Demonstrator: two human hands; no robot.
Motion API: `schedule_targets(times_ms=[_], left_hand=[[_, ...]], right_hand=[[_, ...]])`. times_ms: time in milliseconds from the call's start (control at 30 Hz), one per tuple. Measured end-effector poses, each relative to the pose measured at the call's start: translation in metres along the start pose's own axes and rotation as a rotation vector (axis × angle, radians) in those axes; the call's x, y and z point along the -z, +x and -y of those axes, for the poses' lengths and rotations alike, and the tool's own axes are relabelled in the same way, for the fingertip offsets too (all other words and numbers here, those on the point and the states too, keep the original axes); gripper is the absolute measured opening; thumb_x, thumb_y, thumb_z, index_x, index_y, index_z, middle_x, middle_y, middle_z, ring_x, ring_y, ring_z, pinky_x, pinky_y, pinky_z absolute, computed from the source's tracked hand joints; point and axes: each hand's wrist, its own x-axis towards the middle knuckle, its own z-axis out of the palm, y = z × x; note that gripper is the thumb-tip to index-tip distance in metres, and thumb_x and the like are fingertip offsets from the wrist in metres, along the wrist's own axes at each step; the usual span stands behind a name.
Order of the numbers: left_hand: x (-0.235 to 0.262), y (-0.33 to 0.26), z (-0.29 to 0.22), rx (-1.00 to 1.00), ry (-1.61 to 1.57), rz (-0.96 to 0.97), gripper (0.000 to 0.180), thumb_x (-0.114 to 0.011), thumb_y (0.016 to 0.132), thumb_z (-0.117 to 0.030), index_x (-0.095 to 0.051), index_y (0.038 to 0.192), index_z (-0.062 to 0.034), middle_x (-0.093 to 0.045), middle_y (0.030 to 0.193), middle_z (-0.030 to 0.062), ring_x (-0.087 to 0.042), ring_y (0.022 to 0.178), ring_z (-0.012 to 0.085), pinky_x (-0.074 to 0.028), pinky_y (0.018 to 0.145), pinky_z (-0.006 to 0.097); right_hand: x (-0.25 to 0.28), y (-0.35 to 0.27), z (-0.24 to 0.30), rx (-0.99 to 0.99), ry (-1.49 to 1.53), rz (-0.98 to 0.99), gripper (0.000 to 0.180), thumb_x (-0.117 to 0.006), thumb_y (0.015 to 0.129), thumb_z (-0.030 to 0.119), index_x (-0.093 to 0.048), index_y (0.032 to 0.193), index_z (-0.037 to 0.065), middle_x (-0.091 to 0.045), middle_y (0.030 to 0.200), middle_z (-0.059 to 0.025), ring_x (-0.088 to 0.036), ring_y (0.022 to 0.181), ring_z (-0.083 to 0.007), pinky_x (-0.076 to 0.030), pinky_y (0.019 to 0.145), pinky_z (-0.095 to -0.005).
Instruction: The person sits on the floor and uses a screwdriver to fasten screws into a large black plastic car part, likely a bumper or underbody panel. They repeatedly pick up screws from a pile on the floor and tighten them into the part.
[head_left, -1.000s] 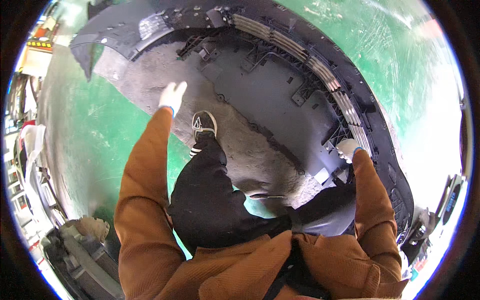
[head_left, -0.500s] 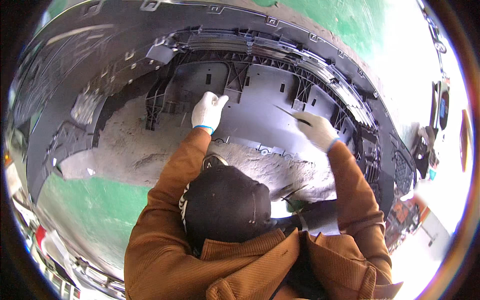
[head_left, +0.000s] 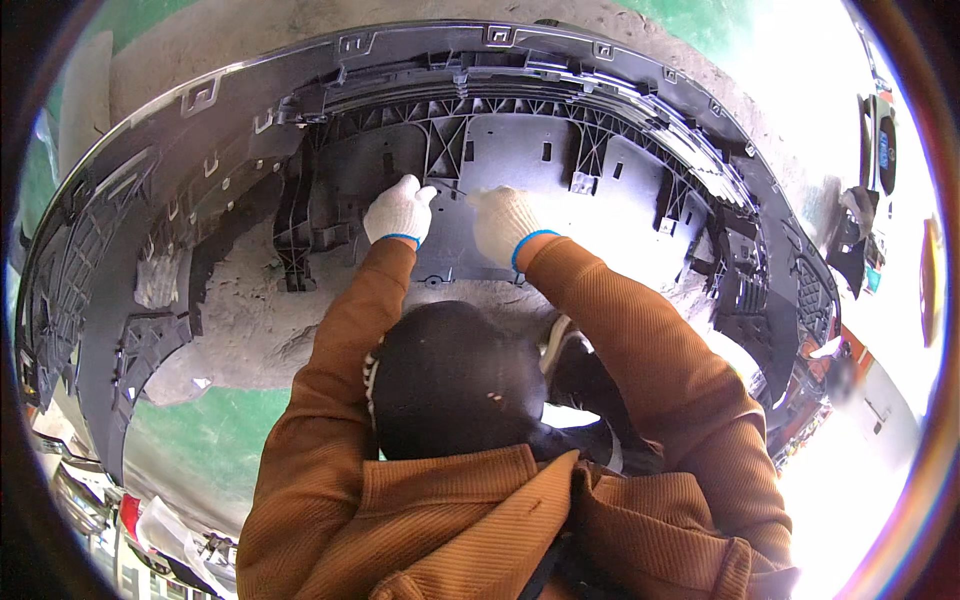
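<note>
Head view: dark grey ribbed bumper (head_left: 560, 160); gloved left hand (head_left: 398, 212) and right hand (head_left: 503, 224) press open-palmed on it, now closer together than before.

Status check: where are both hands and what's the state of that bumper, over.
Left hand and right hand, both gloved, resting close together on the flat centre panel of the black bumper cover. Bumper lies inner side up on the floor. Nothing between hands and panel.
</note>
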Motion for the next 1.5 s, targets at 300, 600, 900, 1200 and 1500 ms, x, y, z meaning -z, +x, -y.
schedule_targets(times_ms=[300, 600, 900, 1200, 1500], left_hand=[[-0.016, -0.009, 0.010, -0.080, -0.031, -0.181, 0.041, -0.054, 0.104, -0.050, -0.063, 0.097, -0.0099, -0.073, 0.090, 0.0242, -0.069, 0.092, 0.0488, -0.053, 0.080, 0.060], [-0.011, -0.022, 0.012, -0.097, -0.211, -0.217, 0.045, -0.061, 0.101, -0.051, -0.067, 0.098, -0.0063, -0.073, 0.098, 0.0261, -0.068, 0.096, 0.0488, -0.053, 0.083, 0.056], [-0.023, -0.051, 0.067, -0.042, -0.383, -0.300, 0.034, -0.067, 0.100, -0.036, -0.071, 0.106, -0.0027, -0.075, 0.098, 0.0176, -0.072, 0.092, 0.0332, -0.056, 0.084, 0.043], [-0.029, -0.068, 0.052, 0.068, -1.795, 0.334, 0.029, -0.051, 0.105, -0.003, -0.061, 0.132, -0.0017, -0.069, 0.127, 0.0183, -0.071, 0.112, 0.0300, -0.061, 0.096, 0.044], [-0.052, -0.084, 0.062, -0.022, -2.078, 0.391, 0.024, -0.055, 0.105, 0.002, -0.065, 0.126, -0.0044, -0.068, 0.131, 0.0191, -0.072, 0.111, 0.0286, -0.063, 0.095, 0.042]], right_hand=[[0.033, -0.035, -0.011, -0.027, 0.227, -0.087, 0.034, -0.057, 0.095, 0.018, -0.072, 0.124, 0.009, -0.076, 0.111, -0.0237, -0.074, 0.105, -0.0416, -0.059, 0.093, -0.0493], [0.041, -0.043, -0.020, 0.093, 0.151, -0.108, 0.036, -0.050, 0.098, 0.021, -0.073, 0.124, 0.010, -0.076, 0.110, -0.0242, -0.072, 0.103, -0.0433, -0.056, 0.096, -0.0508], [0.020, -0.041, -0.011, 0.056, 0.139, -0.138, 0.034, -0.052, 0.098, 0.021, -0.072, 0.125, 0.012, -0.075, 0.113, -0.0243, -0.072, 0.105, -0.0428, -0.056, 0.097, -0.0497], [0.017, -0.046, -0.014, 0.074, 0.158, -0.192, 0.035, -0.054, 0.096, 0.016, -0.071, 0.125, 0.008, -0.076, 0.106, -0.0244, -0.074, 0.102, -0.0430, -0.058, 0.092, -0.0506], [0.010, -0.084, -0.020, 0.192, 0.301, -0.272, 0.034, -0.054, 0.099, 0.021, -0.071, 0.126, 0.009, -0.075, 0.113, -0.0244, -0.071, 0.107, -0.0427, -0.054, 0.098, -0.0509]])
